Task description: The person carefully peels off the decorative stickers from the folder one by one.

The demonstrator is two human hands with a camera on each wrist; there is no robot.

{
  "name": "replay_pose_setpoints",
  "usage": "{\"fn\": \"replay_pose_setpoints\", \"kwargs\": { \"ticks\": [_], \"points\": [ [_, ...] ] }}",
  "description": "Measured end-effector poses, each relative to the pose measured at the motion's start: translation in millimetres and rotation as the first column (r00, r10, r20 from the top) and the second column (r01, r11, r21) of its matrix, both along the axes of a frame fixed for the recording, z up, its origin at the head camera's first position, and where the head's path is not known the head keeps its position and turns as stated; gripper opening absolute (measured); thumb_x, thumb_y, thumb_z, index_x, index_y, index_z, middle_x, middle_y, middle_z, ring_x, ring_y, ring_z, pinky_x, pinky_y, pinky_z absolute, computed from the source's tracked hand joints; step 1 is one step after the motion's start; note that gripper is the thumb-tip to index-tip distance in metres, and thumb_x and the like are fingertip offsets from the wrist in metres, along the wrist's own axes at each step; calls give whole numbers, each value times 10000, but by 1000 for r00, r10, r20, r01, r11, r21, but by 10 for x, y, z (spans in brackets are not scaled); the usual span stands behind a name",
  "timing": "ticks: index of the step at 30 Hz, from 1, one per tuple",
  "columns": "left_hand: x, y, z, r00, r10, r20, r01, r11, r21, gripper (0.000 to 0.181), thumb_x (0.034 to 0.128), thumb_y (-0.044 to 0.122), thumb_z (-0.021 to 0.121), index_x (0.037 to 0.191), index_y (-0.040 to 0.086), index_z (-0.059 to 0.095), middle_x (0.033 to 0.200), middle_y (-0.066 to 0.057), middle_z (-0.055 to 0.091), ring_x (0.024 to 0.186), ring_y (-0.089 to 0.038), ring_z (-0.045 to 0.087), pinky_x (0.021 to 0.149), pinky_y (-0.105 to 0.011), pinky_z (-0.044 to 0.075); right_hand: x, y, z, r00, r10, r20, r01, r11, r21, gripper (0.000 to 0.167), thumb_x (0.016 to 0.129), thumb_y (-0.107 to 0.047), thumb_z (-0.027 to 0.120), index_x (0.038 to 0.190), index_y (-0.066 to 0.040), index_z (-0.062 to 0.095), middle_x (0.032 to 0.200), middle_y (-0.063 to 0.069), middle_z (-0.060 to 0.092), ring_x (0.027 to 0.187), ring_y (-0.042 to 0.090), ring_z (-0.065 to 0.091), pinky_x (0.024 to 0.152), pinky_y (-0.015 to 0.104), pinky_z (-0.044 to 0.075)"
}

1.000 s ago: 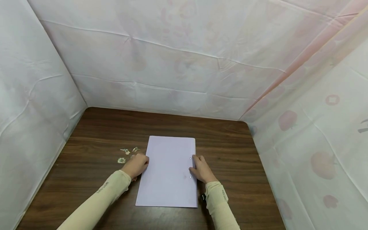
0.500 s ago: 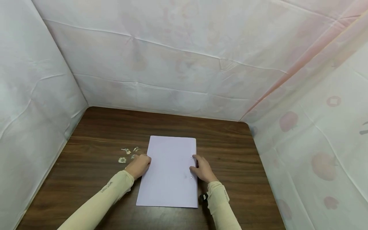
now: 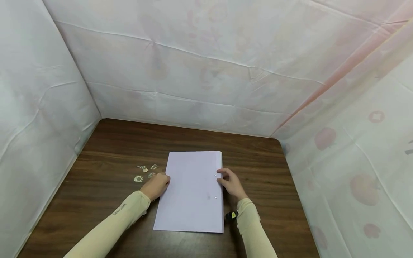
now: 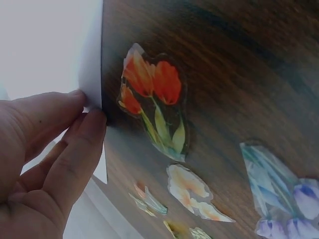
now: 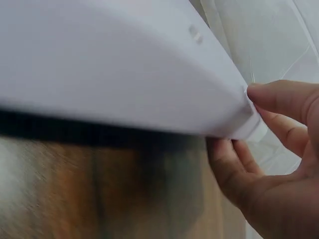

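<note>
A pale lilac folder (image 3: 188, 200) with two small rivets near its right edge lies in the middle of the table. My left hand (image 3: 157, 185) is at its left edge; in the left wrist view the thumb and fingers pinch the cover edge. Around the right, spine-side edge, my right hand (image 3: 233, 184) grips with thumb on top and fingers beneath, and that edge is slightly raised in the right wrist view. Beside the left hand lie flower stickers: red tulips (image 4: 154, 84), a white-orange flower (image 4: 189, 191) and purple tulips (image 4: 289, 214). The folder's inside is hidden.
The dark wood-grain table (image 3: 258, 161) has printed white cloth (image 3: 193, 53) hanging at its back and both sides. Small cut-out stickers (image 3: 138, 178) lie left of the folder. A dark band with a yellow patch (image 3: 231, 215) is at my right wrist.
My right hand has moved slightly up and right along the folder's edge, and the folder's right edge is a little higher. The left hand stays at the left edge.
</note>
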State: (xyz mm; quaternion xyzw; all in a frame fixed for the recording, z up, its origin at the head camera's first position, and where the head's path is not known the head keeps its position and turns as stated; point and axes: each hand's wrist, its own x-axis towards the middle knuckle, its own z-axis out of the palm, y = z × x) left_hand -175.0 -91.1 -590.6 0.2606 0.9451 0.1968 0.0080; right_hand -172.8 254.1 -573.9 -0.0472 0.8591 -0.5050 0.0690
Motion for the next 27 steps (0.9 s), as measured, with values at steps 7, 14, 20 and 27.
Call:
{"fn": "replay_pose_setpoints", "kwargs": {
  "ticks": [7,14,20,27],
  "points": [
    [6,-39,34,1000,-18,-16,18,1000,13,245,845,-13,739,676,117,618,680,16,571,633,-144,560,772,-533,530,-87,-4,218,996,82,19,-82,997,-3,243,920,-82,714,1158,-129,709,1112,75,671,980,249,586,793,375,497],
    [-18,-140,165,996,-74,-45,76,997,32,188,847,-4,729,728,111,641,702,25,549,644,-126,540,574,-276,474,-156,-87,583,987,159,-10,-159,987,7,218,923,-144,729,1141,-149,723,1127,27,682,973,244,589,787,379,497],
    [-73,-210,505,981,-178,-78,180,983,22,68,846,17,759,830,63,712,791,-5,629,710,-126,610,612,-267,514,-198,-206,901,977,214,-21,-212,974,83,204,914,-175,744,1115,-205,728,1130,-14,665,919,224,603,760,383,517],
    [-114,-110,1206,900,-400,-174,407,914,1,106,826,10,768,905,70,730,882,-32,670,776,-163,657,663,-279,543,-276,-397,1164,968,248,-32,-241,960,142,170,892,-189,755,1060,-203,729,1044,17,663,829,217,614,672,335,522]
  ]
}}
